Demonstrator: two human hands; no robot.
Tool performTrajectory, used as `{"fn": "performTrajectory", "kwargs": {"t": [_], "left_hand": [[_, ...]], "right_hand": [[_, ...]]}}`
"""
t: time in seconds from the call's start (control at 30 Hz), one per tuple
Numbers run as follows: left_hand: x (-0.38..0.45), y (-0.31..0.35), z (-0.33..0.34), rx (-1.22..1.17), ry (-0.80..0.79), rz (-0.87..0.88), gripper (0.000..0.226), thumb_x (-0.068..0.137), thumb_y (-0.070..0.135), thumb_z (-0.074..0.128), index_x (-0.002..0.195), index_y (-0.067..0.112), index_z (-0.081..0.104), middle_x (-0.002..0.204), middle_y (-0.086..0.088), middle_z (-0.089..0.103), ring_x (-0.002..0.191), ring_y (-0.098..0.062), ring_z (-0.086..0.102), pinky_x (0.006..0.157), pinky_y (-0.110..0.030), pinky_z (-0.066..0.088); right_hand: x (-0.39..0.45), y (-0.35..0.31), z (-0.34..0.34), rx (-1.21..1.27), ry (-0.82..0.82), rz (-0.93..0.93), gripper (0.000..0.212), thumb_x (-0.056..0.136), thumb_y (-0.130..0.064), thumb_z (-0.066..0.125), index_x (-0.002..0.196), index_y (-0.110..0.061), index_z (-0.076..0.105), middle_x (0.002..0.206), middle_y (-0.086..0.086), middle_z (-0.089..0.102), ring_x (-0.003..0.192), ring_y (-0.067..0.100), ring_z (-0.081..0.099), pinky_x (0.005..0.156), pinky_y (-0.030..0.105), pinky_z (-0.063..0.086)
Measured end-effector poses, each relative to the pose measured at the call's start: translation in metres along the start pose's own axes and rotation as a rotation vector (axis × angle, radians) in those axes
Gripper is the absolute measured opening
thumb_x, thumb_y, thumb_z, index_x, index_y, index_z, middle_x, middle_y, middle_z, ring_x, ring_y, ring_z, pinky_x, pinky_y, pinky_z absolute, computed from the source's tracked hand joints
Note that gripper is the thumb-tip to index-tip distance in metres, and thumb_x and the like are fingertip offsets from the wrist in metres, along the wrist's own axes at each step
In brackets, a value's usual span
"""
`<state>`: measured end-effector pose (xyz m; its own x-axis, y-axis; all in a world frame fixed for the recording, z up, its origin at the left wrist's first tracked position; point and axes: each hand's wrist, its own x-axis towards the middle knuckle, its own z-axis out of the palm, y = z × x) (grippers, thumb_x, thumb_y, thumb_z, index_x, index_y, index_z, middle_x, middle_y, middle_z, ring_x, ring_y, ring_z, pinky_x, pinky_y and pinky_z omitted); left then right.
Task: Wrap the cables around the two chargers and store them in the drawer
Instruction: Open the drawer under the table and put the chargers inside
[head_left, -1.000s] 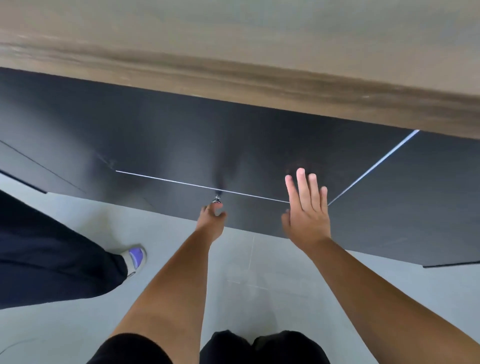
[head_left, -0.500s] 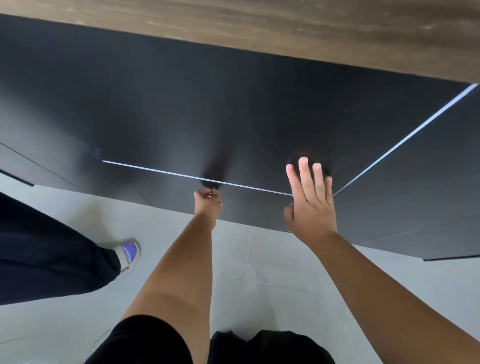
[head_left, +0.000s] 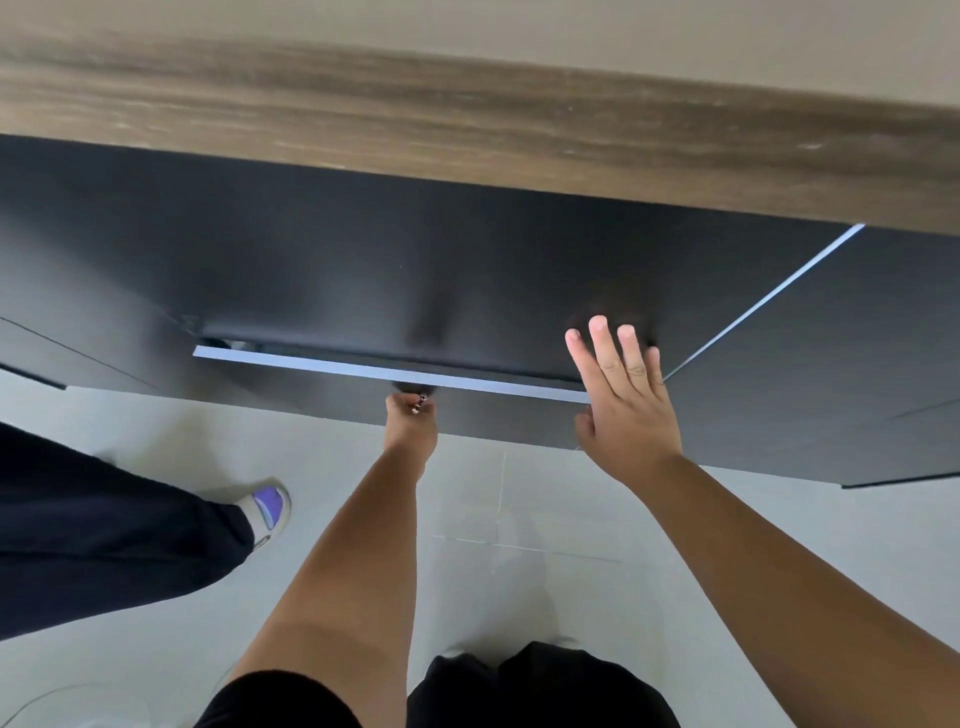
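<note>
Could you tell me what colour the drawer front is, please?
Matte black, with a pale top edge; the drawer front shows in the head view.

Matt black drawer front (head_left: 498, 410), small shiny metal handle (head_left: 420, 404), wood-grain top (head_left: 467, 119), smooth pale floor tiles (head_left: 519, 519).

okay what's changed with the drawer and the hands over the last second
The drawer has come out a little: a dark gap now shows above its pale top edge, where before there was only a thin line. The left hand still grips the small handle, pulling. The right hand stays flat against the cabinet front.
</note>
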<state>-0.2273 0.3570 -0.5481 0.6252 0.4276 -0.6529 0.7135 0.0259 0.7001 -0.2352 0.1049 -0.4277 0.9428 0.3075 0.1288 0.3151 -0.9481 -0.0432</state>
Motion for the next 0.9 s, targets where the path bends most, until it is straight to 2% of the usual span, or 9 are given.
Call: {"fn": "performTrajectory", "kwargs": {"t": [0.07, 0.13, 0.2, 0.27, 0.37, 0.7, 0.8, 0.9], "left_hand": [[-0.006, -0.009, -0.008, 0.094, -0.006, 0.004, 0.015, 0.092, 0.033, 0.050, 0.084, 0.031, 0.038, 0.082, -0.003, 0.054, 0.066, -0.024, 0.049, 0.061, -0.033, 0.041], [-0.017, -0.019, -0.018, 0.152, -0.012, 0.002, 0.014, 0.093, 0.030, 0.051, 0.086, 0.027, 0.039, 0.080, -0.002, 0.054, 0.065, -0.023, 0.051, 0.057, -0.030, 0.041], [-0.029, -0.029, -0.026, 0.185, -0.032, -0.008, 0.011, 0.093, 0.021, 0.051, 0.092, 0.018, 0.039, 0.074, 0.001, 0.049, 0.058, -0.018, 0.048, 0.051, -0.025, 0.039], [-0.038, -0.037, -0.033, 0.192, -0.041, -0.033, 0.013, 0.092, 0.015, 0.051, 0.101, 0.015, 0.042, 0.077, 0.002, 0.050, 0.061, -0.017, 0.049, 0.056, -0.027, 0.043], [-0.052, -0.045, -0.040, 0.187, -0.050, -0.086, 0.020, 0.093, 0.016, 0.052, 0.110, 0.018, 0.042, 0.083, 0.003, 0.053, 0.069, -0.020, 0.052, 0.063, -0.032, 0.045], [-0.081, -0.069, -0.054, 0.226, -0.040, -0.163, 0.016, 0.094, 0.021, 0.052, 0.105, 0.021, 0.041, 0.083, 0.002, 0.055, 0.074, -0.026, 0.056, 0.070, -0.036, 0.048], [-0.084, -0.076, -0.060, 0.232, -0.058, -0.161, 0.018, 0.093, 0.020, 0.055, 0.103, 0.024, 0.040, 0.090, 0.003, 0.056, 0.074, -0.025, 0.057, 0.075, -0.040, 0.053], [-0.091, -0.077, -0.063, 0.233, -0.091, -0.157, 0.025, 0.091, 0.017, 0.057, 0.108, 0.024, 0.040, 0.103, 0.002, 0.056, 0.070, -0.021, 0.060, 0.070, -0.034, 0.048]], "right_hand": [[0.000, 0.001, -0.001, -0.001, -0.007, 0.000, 0.100, 0.073, -0.009, 0.061, 0.152, -0.025, 0.001, 0.157, -0.007, -0.015, 0.146, 0.021, -0.012, 0.116, 0.048, 0.004], [0.000, -0.001, -0.003, 0.011, -0.017, 0.007, 0.099, 0.073, -0.009, 0.064, 0.152, -0.023, 0.007, 0.158, -0.006, -0.013, 0.146, 0.021, -0.011, 0.116, 0.048, 0.005], [-0.001, -0.005, -0.006, 0.023, -0.034, 0.025, 0.097, 0.071, -0.007, 0.062, 0.152, -0.022, 0.010, 0.158, -0.007, -0.013, 0.147, 0.020, -0.015, 0.116, 0.048, 0.004], [-0.002, -0.008, -0.010, 0.043, -0.060, 0.049, 0.097, 0.071, -0.006, 0.059, 0.153, -0.023, 0.008, 0.157, -0.009, -0.016, 0.145, 0.016, -0.023, 0.116, 0.047, 0.001], [-0.003, -0.011, -0.017, 0.068, -0.097, 0.065, 0.097, 0.073, -0.006, 0.057, 0.152, -0.024, 0.005, 0.157, -0.011, -0.018, 0.144, 0.014, -0.026, 0.116, 0.046, -0.002], [-0.006, -0.013, -0.023, 0.041, -0.170, 0.082, 0.096, 0.078, -0.010, 0.057, 0.152, -0.026, -0.003, 0.157, -0.012, -0.020, 0.143, 0.016, -0.029, 0.117, 0.049, -0.004], [-0.007, -0.009, -0.025, 0.008, -0.182, 0.065, 0.096, 0.080, -0.012, 0.057, 0.152, -0.027, -0.005, 0.158, -0.011, -0.020, 0.145, 0.017, -0.024, 0.116, 0.048, -0.009], [-0.009, -0.009, -0.032, -0.006, -0.189, 0.053, 0.095, 0.081, -0.011, 0.055, 0.152, -0.027, -0.007, 0.157, -0.011, -0.025, 0.147, 0.020, -0.019, 0.114, 0.045, -0.017]]}}
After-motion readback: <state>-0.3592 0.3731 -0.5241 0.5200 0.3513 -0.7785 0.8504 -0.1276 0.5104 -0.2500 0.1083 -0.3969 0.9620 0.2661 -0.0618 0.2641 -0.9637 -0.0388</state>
